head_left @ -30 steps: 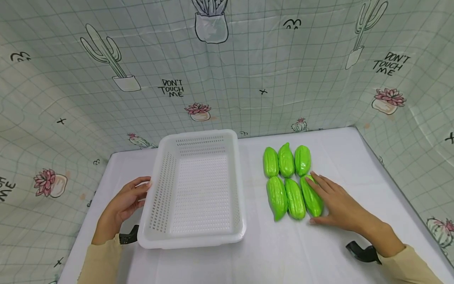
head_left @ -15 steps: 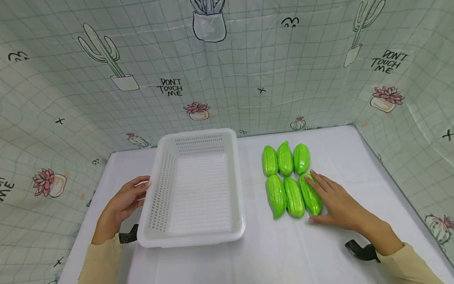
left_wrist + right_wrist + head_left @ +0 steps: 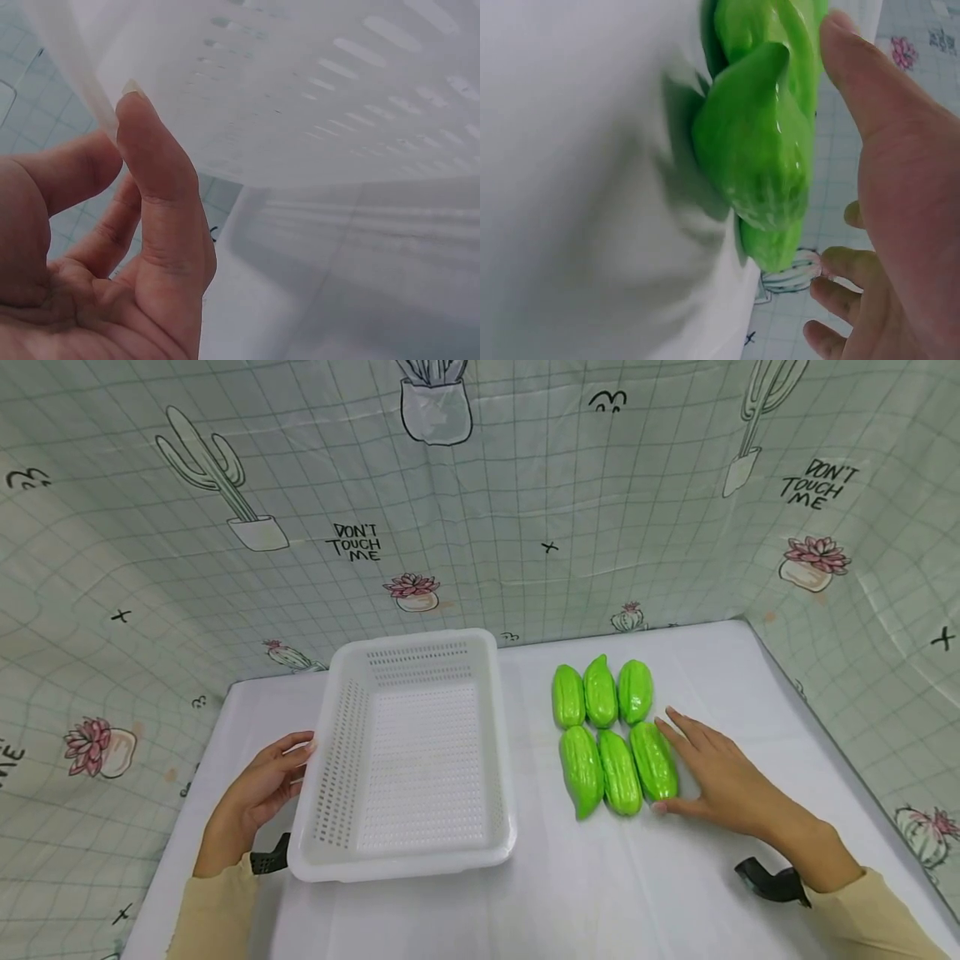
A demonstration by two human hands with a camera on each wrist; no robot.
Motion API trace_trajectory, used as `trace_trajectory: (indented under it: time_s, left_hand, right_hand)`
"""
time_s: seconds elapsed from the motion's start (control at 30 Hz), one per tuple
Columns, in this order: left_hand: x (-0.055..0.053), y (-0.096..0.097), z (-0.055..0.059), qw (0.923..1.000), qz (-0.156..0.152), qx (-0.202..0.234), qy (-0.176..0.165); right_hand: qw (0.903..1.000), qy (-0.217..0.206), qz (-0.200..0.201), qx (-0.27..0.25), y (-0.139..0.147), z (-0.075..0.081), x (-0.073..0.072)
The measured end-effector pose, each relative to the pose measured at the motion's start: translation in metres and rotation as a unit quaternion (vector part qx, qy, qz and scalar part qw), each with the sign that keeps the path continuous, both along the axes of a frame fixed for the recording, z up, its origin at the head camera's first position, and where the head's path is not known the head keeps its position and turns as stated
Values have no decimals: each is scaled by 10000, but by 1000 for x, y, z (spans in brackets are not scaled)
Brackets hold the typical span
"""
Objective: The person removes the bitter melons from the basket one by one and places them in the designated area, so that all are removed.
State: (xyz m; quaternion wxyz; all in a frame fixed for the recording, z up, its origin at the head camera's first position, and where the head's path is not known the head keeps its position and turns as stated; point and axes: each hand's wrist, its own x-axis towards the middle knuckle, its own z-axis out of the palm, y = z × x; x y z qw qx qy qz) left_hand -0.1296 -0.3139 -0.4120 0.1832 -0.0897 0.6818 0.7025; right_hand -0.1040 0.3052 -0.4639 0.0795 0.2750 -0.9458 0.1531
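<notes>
A white perforated plastic basket (image 3: 420, 760) stands on the table with nothing in it. My left hand (image 3: 258, 789) pinches its left rim between thumb and curled fingers, as the left wrist view shows up close. Right of the basket, several glossy green ridged gourds lie in two rows. Beside the front row's rightmost gourd (image 3: 654, 760) is my right hand (image 3: 727, 785), its fingers spread and thumb near the gourd's lower end. In the right wrist view that hand (image 3: 900, 202) hovers by a gourd (image 3: 754, 142), with a visible gap between palm and gourd.
A white cloth covers the table (image 3: 570, 893). Behind and at both sides hangs a grid-patterned curtain (image 3: 480, 510) printed with cacti. A black wrist mount (image 3: 772, 881) sits below the right wrist, and another mount (image 3: 270, 856) is by the left.
My right hand has drawn slightly right, off the front right gourd, and its fingers stand further from it. The left hand keeps its place on the basket. The head view has shifted a little.
</notes>
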Motion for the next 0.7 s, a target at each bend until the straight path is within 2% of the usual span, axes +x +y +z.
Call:
trace_trajectory:
  time_s: [0.27,0.47,0.7]
  left_hand:
    - [-1,-2,-3,9997,65,230,-26]
    - [-3,-5,-5,9975,-6,700,-1]
    - [-4,-7,-9,9920,-89,1240,214]
  right_hand:
    - [9991,-10,-376,-175,10,6,-5]
    - [9979,73,-595,-239,16,9,-11]
    - [9952,49,-948,-254,22,12,-22]
